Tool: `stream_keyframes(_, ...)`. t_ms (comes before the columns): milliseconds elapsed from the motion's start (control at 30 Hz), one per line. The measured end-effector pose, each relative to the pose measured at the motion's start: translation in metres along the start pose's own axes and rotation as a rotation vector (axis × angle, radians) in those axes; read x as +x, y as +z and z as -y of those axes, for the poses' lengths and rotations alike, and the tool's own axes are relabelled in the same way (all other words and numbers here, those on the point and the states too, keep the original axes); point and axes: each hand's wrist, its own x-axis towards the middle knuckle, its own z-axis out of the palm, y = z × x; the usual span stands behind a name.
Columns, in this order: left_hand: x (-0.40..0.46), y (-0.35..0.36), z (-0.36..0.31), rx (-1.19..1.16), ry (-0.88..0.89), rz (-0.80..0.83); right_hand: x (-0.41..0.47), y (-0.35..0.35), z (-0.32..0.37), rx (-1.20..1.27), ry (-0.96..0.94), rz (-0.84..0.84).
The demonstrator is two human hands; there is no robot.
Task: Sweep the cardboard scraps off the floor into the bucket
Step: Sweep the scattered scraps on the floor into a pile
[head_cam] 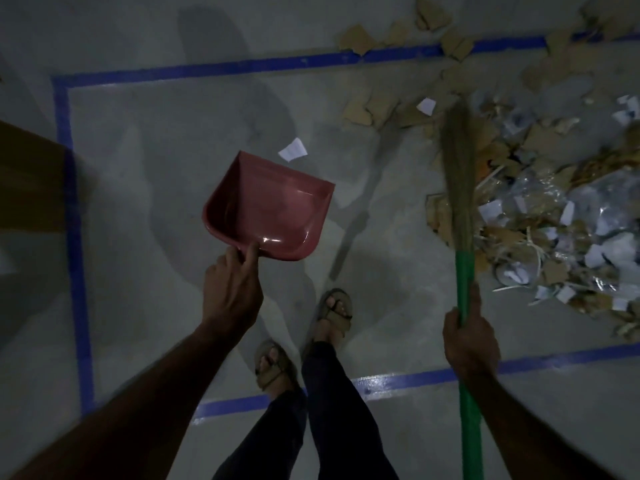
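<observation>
Two bare forearms reach forward from the bottom of the view, above legs in dark trousers and feet in tan sandals (335, 311) on a grey concrete floor (145, 188). On the left side, the left hand (232, 289) pinches the near rim of a red plastic dustpan (268, 207), thumb on the inside and fingers (231, 259) curled over the edge; the pan is empty and tilted. On the right side, the right hand (469, 336) has its fingers wrapped around the green handle of a grass broom (459, 188), whose brown bristles point away from the person and reach the near edge of the litter. Cardboard scraps (372, 110) lie scattered across the floor at upper right, and beside the broom they thicken into a heap (561, 216) mixed with white paper bits and clear plastic. One loose white paper piece (293, 149) lies just beyond the dustpan. Blue tape lines (74, 237) mark a rectangle on the floor. Something brown, possibly a carton (31, 178), sits at the left edge.
</observation>
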Motion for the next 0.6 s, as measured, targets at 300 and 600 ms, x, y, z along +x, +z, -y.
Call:
stream_keyframes(300, 0.039, -0.020, 0.020, 0.008, -0.013, -0.021, -0.058, 0.021, 0.030, 0.095, -0.262, -0.009)
stream_keyframes(600, 0.037, -0.027, 0.104, 0.035, -0.170, -0.055, -0.045, 0.081, 0.150, -0.190, -0.613, 0.315)
